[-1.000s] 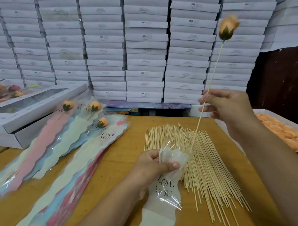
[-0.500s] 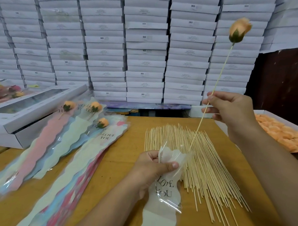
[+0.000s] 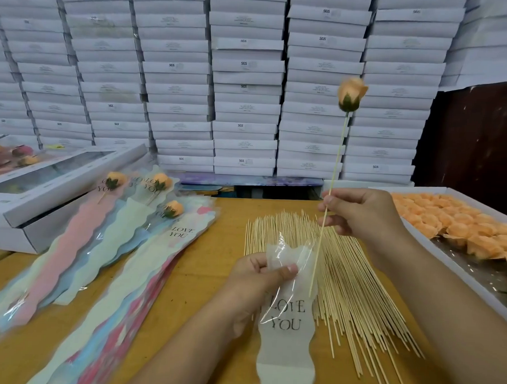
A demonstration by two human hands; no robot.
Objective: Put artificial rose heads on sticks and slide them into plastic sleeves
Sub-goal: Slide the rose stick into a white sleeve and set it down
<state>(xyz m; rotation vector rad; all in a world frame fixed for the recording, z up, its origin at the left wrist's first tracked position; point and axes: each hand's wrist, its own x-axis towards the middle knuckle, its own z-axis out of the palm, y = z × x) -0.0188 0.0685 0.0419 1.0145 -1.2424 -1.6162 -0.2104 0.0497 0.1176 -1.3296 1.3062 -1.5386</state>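
My right hand (image 3: pixel 361 215) pinches a thin wooden stick (image 3: pixel 336 163) with an orange rose head (image 3: pixel 350 94) on its top. The stick's lower end sits inside the open mouth of a clear plastic sleeve (image 3: pixel 287 324) printed "LOVE YOU". My left hand (image 3: pixel 257 282) grips that sleeve near its top and holds the mouth open. Under both lies a fan of bare sticks (image 3: pixel 344 283) on the wooden table (image 3: pixel 209 248). A white tray of orange rose heads (image 3: pixel 454 223) is at the right.
Several filled and empty pastel sleeves (image 3: pixel 104 243) lie spread at the left, three with roses in them. A windowed white gift box (image 3: pixel 43 188) sits at the far left. Stacks of white boxes (image 3: pixel 245 75) form a wall behind the table.
My right hand has come down and leftward with the rose stick, pushing its tip deeper into the sleeve's mouth. The left hand has kept hold of the sleeve.
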